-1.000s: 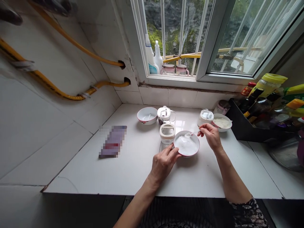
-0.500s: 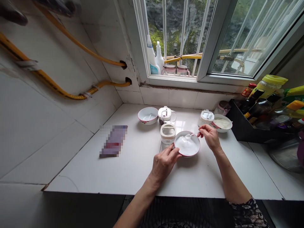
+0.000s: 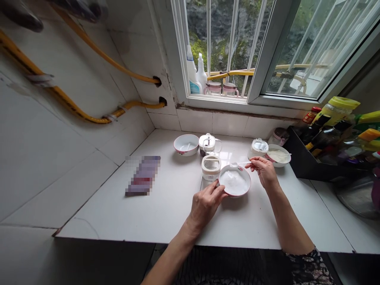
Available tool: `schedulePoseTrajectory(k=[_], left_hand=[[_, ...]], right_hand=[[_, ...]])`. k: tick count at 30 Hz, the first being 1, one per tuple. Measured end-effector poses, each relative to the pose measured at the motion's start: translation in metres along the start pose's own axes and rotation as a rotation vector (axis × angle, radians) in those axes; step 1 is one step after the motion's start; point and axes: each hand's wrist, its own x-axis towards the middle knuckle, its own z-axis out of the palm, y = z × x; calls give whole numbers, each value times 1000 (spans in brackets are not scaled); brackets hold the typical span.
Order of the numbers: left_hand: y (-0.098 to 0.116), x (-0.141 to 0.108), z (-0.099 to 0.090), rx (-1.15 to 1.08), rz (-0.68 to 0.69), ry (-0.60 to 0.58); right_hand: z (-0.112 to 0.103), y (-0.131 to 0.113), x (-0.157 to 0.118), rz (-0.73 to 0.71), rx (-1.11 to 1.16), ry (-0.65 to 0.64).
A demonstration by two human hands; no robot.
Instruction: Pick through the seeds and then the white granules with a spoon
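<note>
My left hand [image 3: 208, 201] grips the near-left rim of a bowl [image 3: 248, 190] that holds fine white granules [image 3: 233, 183]. Between the thumb and fingers of my right hand [image 3: 263, 171] is the handle of a small white spoon [image 3: 234, 164]. The spoon's head, loaded with white granules, is above the bowl's far rim. Just behind the bowl on the left stands a square clear jar [image 3: 211, 174] with a pale lid frame. A second jar [image 3: 207, 148], with a clear handle and dark contents, is behind that one. Farther left sits another bowl [image 3: 186, 153] with a white spoon in it.
At back right are a white-lidded jar [image 3: 259, 147] and a bowl of pale flakes [image 3: 278, 156]. A black bin [image 3: 308, 158] of bottles stands right of them. A blurred purple packet [image 3: 144, 176] lies on the left of the white counter [image 3: 169, 213]. A barred window is behind.
My right hand has lifted the spoon up from the granules to above the bowl's far rim. The left hand stays on the bowl.
</note>
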Motion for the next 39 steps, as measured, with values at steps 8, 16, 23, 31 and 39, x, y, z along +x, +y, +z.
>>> schedulePoseTrajectory(k=[8, 16, 23, 31, 39], left_hand=[[1, 1, 0, 3, 1, 7], [1, 1, 1, -18, -14, 16], [1, 1, -1, -8, -2, 17], [-1, -2, 1, -3, -9, -14], [-1, 0, -1, -16, -6, -19]], right_hand=[[44, 6, -15, -255, -128, -104], [58, 12, -26, -954, -778, -218], [26, -1, -16, -446, -317, -59], [-3, 2, -7, -344, -427, -90], [6, 4, -10, -228, -339, -143]])
